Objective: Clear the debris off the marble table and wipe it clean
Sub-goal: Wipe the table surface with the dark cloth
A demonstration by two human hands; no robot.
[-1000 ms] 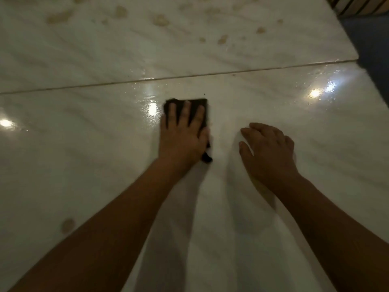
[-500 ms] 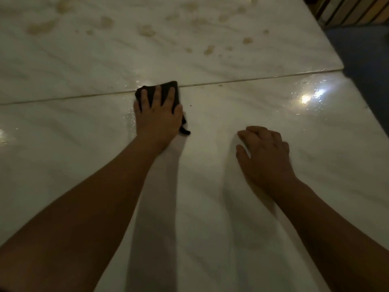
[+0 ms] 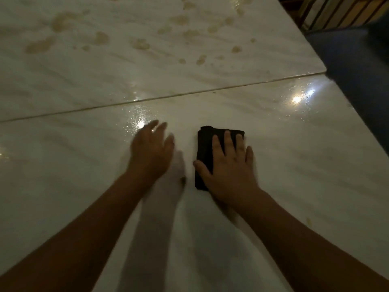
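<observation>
Pressing flat on the folded black cloth (image 3: 205,144), which lies on the near slab of the marble table (image 3: 305,169), the right hand (image 3: 229,167) has straight, slightly spread fingers; the left hand (image 3: 150,153), motion-blurred, fingers extended and parted, is just beside the cloth; brown stains (image 3: 141,44) mark the far slab.

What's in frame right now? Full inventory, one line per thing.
marble table: one, white with faint grey veins, fills most of the view
seam: one, dark line, crosses the table beyond the hands
stains: many, tan-brown, scattered on the far slab
glare spots: several, bright, on the wet near slab by the seam
cloth: one, black, folded, on the near slab
slatted wooden piece: one, brown, top right past the table corner
blue surface: one, dark, right of the table
left hand: one, blurred, fingers spread, left of the cloth
right hand: one, flat on the cloth, fingers straight
</observation>
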